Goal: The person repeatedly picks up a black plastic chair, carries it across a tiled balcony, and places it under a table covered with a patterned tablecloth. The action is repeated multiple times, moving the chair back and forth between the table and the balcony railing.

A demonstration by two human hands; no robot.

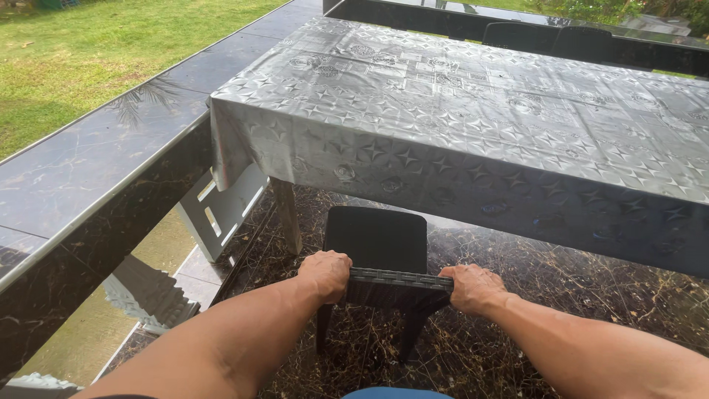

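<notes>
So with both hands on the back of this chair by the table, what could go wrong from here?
The left hand and right hand grip the top of the black chair, which sits half under the table. Lifted, its back could catch the hanging silver tablecloth and drag it. Dragged, its legs might scrape the glossy marble floor.

Left hand (325,274) and right hand (473,288) both gripped the top rail of a black chair's (378,240) backrest, one at each end, fingers curled over it. Chair stood on dark marbled floor (561,281), seat tucked partly under a table (473,118) draped in silver star-patterned cloth. Dark stone ledge (81,170) ran along the left; grass (81,52) beyond. Two more dark chairs (550,38) stood at the table's far side
</notes>
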